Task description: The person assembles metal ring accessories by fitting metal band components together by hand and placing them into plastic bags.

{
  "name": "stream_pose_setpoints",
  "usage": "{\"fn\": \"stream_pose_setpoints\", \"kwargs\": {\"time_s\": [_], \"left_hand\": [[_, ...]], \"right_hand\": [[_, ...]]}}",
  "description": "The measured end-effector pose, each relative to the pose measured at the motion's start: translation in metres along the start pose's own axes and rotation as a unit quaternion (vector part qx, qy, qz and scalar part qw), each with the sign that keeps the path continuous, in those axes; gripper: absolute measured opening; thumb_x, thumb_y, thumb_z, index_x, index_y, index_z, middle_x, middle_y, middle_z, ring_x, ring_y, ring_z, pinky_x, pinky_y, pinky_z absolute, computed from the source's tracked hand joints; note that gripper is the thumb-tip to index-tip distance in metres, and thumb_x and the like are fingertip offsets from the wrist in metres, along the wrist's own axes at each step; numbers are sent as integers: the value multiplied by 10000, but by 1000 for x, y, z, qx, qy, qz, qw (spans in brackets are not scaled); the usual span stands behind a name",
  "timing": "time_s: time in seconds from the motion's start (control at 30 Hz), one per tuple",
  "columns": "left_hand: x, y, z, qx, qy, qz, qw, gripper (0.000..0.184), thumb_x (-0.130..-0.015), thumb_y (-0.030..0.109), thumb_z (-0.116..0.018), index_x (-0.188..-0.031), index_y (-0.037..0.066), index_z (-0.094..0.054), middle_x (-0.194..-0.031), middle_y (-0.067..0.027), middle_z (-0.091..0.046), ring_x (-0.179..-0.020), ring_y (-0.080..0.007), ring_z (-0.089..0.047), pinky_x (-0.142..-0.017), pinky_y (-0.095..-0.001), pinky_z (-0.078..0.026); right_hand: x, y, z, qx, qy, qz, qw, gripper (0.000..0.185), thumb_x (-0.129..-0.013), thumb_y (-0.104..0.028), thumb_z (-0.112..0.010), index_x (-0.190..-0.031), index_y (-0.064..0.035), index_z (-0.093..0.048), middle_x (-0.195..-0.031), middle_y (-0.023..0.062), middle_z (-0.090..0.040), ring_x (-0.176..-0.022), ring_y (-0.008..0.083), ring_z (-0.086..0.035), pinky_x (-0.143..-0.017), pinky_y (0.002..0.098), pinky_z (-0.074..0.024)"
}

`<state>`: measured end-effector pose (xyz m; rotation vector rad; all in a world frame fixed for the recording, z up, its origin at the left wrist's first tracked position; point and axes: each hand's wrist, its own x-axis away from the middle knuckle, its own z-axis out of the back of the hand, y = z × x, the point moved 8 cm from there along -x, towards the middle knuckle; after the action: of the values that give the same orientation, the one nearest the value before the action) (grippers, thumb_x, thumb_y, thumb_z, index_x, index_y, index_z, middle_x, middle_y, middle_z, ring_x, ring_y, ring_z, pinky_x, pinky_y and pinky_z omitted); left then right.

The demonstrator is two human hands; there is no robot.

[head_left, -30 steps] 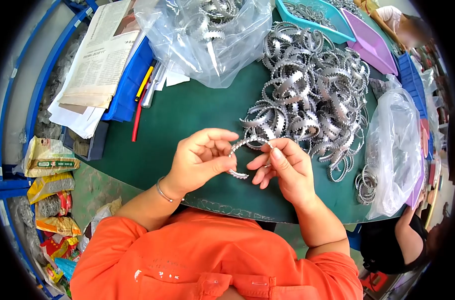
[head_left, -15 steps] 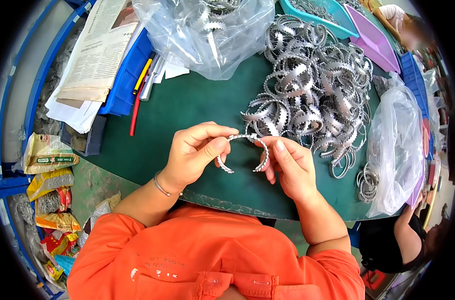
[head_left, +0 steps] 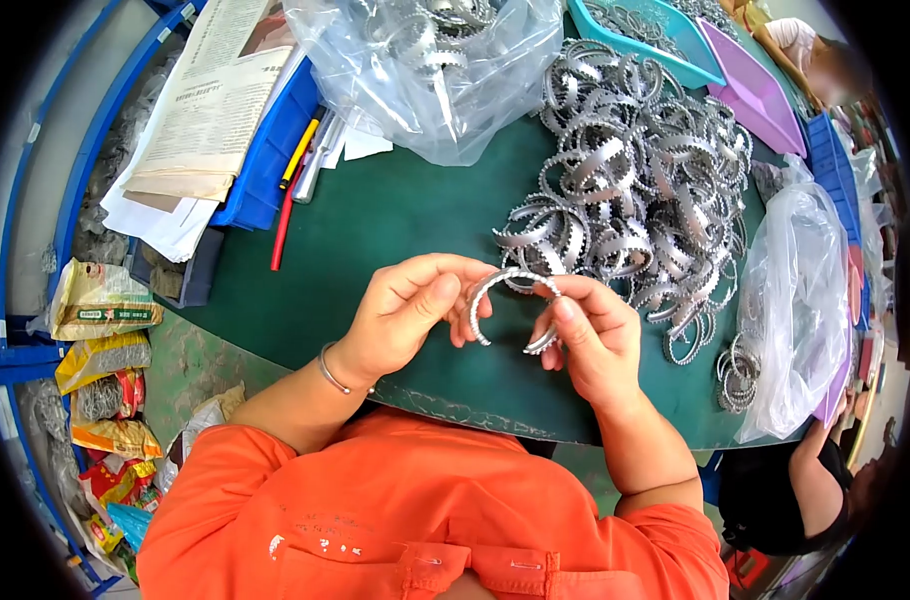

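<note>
A silvery C-shaped band with a toothed edge (head_left: 516, 273) is held above the green table, its gap facing my body. My left hand (head_left: 405, 312) pinches the band's left side between thumb and fingers. On the other side, my right hand (head_left: 593, 335) grips it with the thumb on top and fingers curled beneath. Just beyond my right hand lies a large heap of similar metal bands (head_left: 630, 190). A small stack of bands (head_left: 738, 375) sits near the table's right edge.
A clear plastic bag of bands (head_left: 445, 100) lies at the far side. Newspapers (head_left: 200, 110) rest over a blue bin (head_left: 265, 165), beside a red pen (head_left: 283, 228). Turquoise (head_left: 710, 72) and purple trays (head_left: 755, 100) stand far right. Another plastic bag (head_left: 795, 300) and co-workers are at right.
The band has turned in my fingers, and its gap now faces down and slightly right. Both hands have shifted a little to the right in the view.
</note>
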<state>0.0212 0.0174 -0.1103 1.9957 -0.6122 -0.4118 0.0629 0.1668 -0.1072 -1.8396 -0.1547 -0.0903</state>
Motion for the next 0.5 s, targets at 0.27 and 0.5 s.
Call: {"fn": "stream_pose_setpoints", "kwargs": {"time_s": [0.27, 0.5], "left_hand": [[1, 0, 0, -27, -23, -4, 999, 177, -911, 98, -530, -1020, -34, -578, -832, -95, -631, -667, -118, -607, -606, -238, -511], [1, -1, 2, -37, -1, 7, 999, 168, -905, 96, -542, -1006, -28, -593, -788, -80, -624, -629, -105, -594, -579, -221, -497]], "right_hand": [[-2, -2, 9, -30, 51, 4, 998, 194, -916, -103, -523, -1054, 30, -551, -690, 69, -604, -489, 74, -516, -433, 182, -397], [-1, -3, 8, -16, 54, 23, 998, 191, -907, -85, -534, -1054, 36, -549, -695, 66, -606, -497, 70, -518, -444, 179, -406]]}}
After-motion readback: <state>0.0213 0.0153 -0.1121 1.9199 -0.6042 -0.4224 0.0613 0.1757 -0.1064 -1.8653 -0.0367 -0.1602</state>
